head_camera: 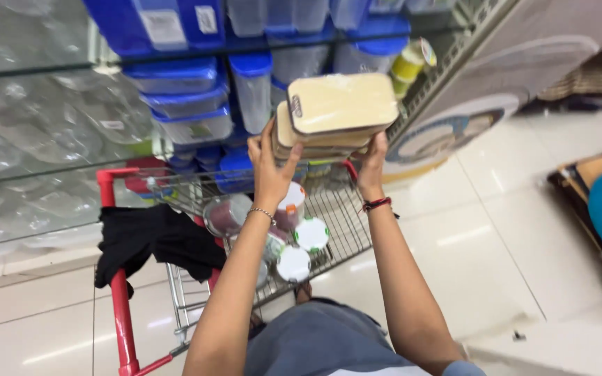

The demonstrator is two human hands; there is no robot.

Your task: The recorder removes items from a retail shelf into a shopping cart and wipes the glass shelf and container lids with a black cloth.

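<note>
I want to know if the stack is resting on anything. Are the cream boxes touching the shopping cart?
Apart. The head view shows both hands, left hand and right hand, holding the cream boxes up above the shopping cart.

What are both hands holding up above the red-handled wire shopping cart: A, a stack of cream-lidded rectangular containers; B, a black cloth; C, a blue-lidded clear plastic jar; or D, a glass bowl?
A: the left hand and right hand grip a stack of cream-lidded rectangular containers from either side.

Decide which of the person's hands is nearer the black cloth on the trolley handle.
Left. The left hand is up-right of the black cloth; the right hand is farther right.
</note>
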